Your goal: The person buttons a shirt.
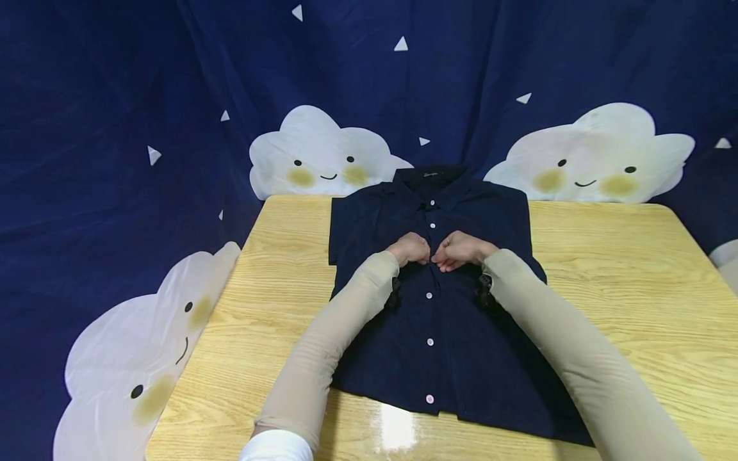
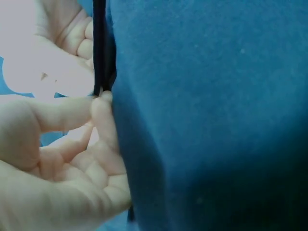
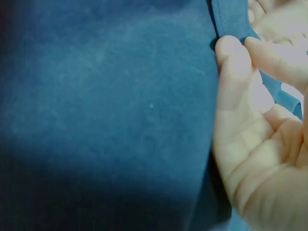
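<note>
A dark navy short-sleeved shirt (image 1: 380, 333) lies face up, collar away from me, with several pale buttons (image 1: 429, 296) down its front. Both hands meet at mid-chest on the button strip, below the second button from the collar. My left hand (image 1: 410, 248) pinches the strip's edge between thumb and finger, seen close up in the left wrist view. From the other side my right hand (image 1: 461, 250) pinches the cloth edge (image 3: 228, 19) between thumb and forefinger in the right wrist view. Fingers hide whatever button or buttonhole lies between them.
The shirt is spread on a light wood-grain table (image 1: 288, 275), its hem near the front edge. Behind and to the left hangs a dark blue curtain (image 1: 115, 77) with white smiling clouds (image 1: 323, 144) and small triangles. Black wrist cameras sit under both sleeved forearms.
</note>
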Tool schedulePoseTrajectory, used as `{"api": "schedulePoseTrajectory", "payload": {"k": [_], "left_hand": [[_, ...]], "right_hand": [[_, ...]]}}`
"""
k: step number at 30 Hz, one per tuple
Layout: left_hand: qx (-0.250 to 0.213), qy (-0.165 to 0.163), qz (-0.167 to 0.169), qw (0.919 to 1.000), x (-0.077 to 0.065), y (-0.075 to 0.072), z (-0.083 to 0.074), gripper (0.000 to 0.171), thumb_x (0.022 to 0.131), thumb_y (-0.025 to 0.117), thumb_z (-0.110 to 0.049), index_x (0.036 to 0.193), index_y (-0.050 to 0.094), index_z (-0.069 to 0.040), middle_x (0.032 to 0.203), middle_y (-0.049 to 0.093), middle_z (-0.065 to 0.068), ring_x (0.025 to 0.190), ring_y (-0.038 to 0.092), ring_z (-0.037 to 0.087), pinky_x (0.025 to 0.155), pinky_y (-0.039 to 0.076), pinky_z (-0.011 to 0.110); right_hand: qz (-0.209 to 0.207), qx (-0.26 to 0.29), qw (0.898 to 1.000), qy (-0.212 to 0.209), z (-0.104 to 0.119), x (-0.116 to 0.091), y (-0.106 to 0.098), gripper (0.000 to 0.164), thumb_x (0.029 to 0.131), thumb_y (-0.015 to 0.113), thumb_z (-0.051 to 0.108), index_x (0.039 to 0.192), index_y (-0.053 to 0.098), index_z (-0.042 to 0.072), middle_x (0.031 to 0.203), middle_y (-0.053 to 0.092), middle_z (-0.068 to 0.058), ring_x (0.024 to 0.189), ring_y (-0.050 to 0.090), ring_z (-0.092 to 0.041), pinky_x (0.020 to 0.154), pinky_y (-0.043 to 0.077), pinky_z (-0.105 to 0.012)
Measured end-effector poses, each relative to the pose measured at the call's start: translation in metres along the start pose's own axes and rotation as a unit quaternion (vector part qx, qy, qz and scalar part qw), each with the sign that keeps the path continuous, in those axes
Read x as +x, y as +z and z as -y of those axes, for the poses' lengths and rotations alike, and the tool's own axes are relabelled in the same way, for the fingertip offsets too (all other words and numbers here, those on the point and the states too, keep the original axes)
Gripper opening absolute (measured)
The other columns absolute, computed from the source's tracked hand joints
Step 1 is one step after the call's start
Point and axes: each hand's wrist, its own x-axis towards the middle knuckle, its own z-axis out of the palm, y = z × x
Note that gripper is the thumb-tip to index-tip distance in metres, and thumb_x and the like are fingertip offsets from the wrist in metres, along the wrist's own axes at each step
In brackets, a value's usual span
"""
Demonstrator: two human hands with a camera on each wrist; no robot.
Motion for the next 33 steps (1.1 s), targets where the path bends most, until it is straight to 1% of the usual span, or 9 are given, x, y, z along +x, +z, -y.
{"api": "schedulePoseTrajectory", "payload": {"k": [3,7,11,14,19,21,23,27,33], "left_hand": [[-0.017,-0.012,0.006,0.9998,-0.002,-0.001,-0.002,0.026,0.086,0.054,-0.003,0.060,0.052,-0.009,0.058,0.051,0.002,0.055,0.051,0.013,0.054,0.038,0.022],[-0.026,-0.028,0.011,0.9992,0.002,-0.002,-0.002,0.013,0.087,0.057,-0.006,0.074,0.060,-0.004,0.062,0.056,0.004,0.058,0.056,0.014,0.057,0.041,0.024],[0.016,-0.035,0.009,0.9992,0.012,-0.001,-0.001,0.005,0.084,0.060,-0.005,0.082,0.063,-0.002,0.065,0.061,0.006,0.059,0.060,0.015,0.057,0.045,0.025],[0.061,-0.038,0.011,0.9973,0.015,-0.001,-0.003,0.010,0.085,0.060,-0.007,0.089,0.066,-0.001,0.069,0.064,0.007,0.060,0.060,0.017,0.057,0.045,0.027],[0.081,-0.033,0.011,0.9961,0.010,-0.001,-0.004,0.023,0.090,0.059,-0.010,0.111,0.063,0.000,0.077,0.065,0.006,0.063,0.059,0.016,0.059,0.043,0.024],[0.071,-0.026,0.015,0.9970,0.006,-0.003,-0.003,0.017,0.092,0.058,-0.010,0.105,0.062,0.000,0.077,0.063,0.005,0.063,0.058,0.015,0.059,0.042,0.023],[0.060,-0.013,0.018,0.9980,0.003,-0.004,0.000,0.012,0.094,0.055,-0.011,0.088,0.061,-0.003,0.075,0.062,0.004,0.062,0.057,0.013,0.059,0.041,0.022],[0.025,0.022,0.036,0.9988,0.000,-0.006,0.005,0.033,0.092,0.057,-0.006,0.062,0.044,-0.011,0.067,0.055,0.000,0.060,0.053,0.011,0.059,0.038,0.022],[0.051,0.025,0.022,0.9981,0.001,-0.004,0.006,0.042,0.077,0.077,-0.008,0.058,0.041,-0.013,0.056,0.043,-0.002,0.052,0.039,0.012,0.051,0.030,0.022]], "right_hand": [[-0.008,-0.024,1.000,0.008,0.003,0.001,0.002,0.010,0.086,0.062,0.003,0.078,0.064,-0.002,0.064,0.062,-0.005,0.057,0.062,-0.012,0.058,0.052,-0.026],[-0.010,-0.042,0.999,0.007,0.005,0.002,0.003,0.015,0.086,0.062,0.006,0.072,0.062,0.000,0.065,0.061,-0.006,0.058,0.062,-0.013,0.058,0.053,-0.027],[-0.003,-0.047,0.999,0.004,0.005,0.002,0.002,0.017,0.087,0.061,0.006,0.071,0.062,0.000,0.066,0.061,-0.006,0.059,0.063,-0.013,0.059,0.053,-0.028],[0.001,-0.045,0.999,0.006,0.006,0.001,0.001,0.014,0.086,0.060,0.004,0.074,0.064,-0.001,0.066,0.061,-0.006,0.059,0.063,-0.013,0.059,0.053,-0.027],[0.013,-0.036,0.999,0.015,0.005,0.001,0.000,0.011,0.087,0.061,0.007,0.081,0.065,-0.001,0.067,0.061,-0.006,0.060,0.063,-0.013,0.060,0.053,-0.026],[0.023,-0.034,0.999,0.019,0.006,0.001,0.000,0.012,0.089,0.061,0.010,0.082,0.064,-0.001,0.068,0.061,-0.005,0.061,0.063,-0.012,0.060,0.052,-0.025],[0.035,-0.031,0.999,0.022,0.007,0.001,0.000,0.013,0.090,0.060,0.010,0.083,0.062,-0.001,0.069,0.060,-0.005,0.062,0.062,-0.012,0.061,0.052,-0.025],[0.051,-0.017,0.998,0.022,0.007,0.000,-0.003,0.013,0.091,0.055,0.006,0.084,0.061,-0.002,0.071,0.060,-0.005,0.064,0.062,-0.012,0.063,0.052,-0.025],[0.050,-0.008,0.998,0.035,0.009,0.002,-0.004,0.015,0.088,0.053,0.003,0.090,0.065,-0.005,0.071,0.061,-0.006,0.063,0.062,-0.012,0.062,0.052,-0.025]]}}
